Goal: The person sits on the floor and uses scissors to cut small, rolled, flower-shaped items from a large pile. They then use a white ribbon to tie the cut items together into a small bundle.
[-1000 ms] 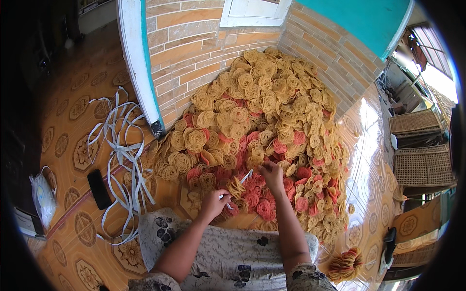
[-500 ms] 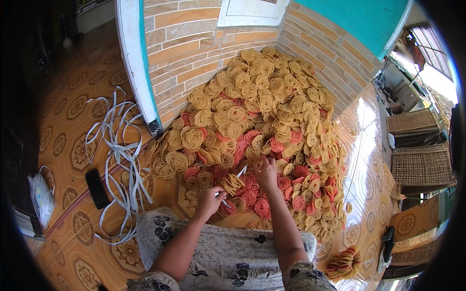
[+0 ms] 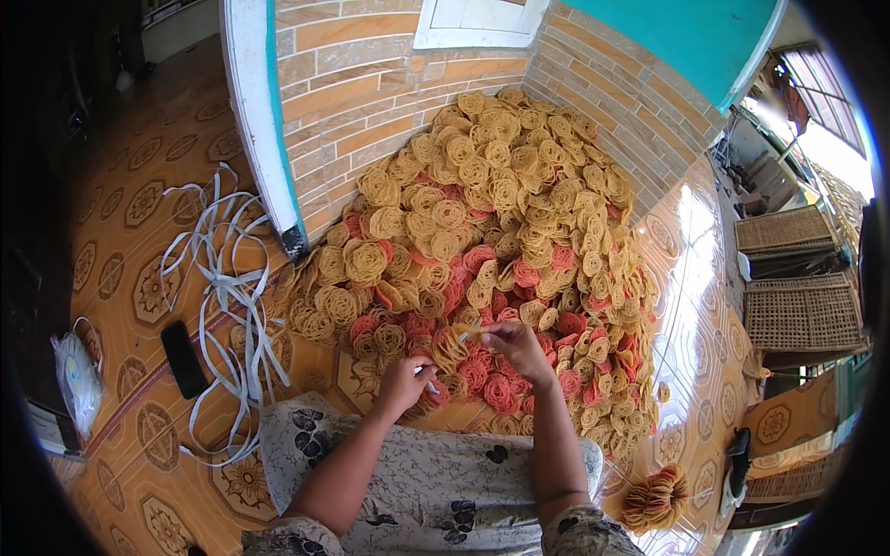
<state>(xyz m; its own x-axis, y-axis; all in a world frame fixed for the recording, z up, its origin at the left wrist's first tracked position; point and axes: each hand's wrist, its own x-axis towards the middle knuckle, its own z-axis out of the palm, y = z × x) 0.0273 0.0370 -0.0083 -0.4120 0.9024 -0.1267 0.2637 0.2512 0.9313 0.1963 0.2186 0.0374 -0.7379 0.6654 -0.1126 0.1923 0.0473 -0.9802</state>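
Observation:
My left hand (image 3: 404,385) is closed round a white plastic strip (image 3: 433,388). Several yellow, noodle-like round crackers (image 3: 449,347) are threaded in a stack on that strip, just beyond my fingers. My right hand (image 3: 517,348) pinches a thin yellow cracker (image 3: 478,330), seen nearly edge-on, by the strip's pale tip. Part of what the right fingertips grip is hidden. Both hands are over the near side of a large heap of yellow crackers (image 3: 450,215) mixed with pinkish-red crackers (image 3: 502,395).
Loose white strips (image 3: 243,320) lie tangled on the tiled floor at left, beside a black phone (image 3: 184,360) and a clear plastic bag (image 3: 78,378). A finished-looking cracker bundle (image 3: 655,500) sits at lower right. Brick-patterned walls (image 3: 352,83) back the heap; woven panels (image 3: 802,310) stand far right.
My right hand has come back from the heap toward the strip's tip, a cracker in its fingers. My left hand has barely shifted; the threaded stack has tilted and moved slightly right.

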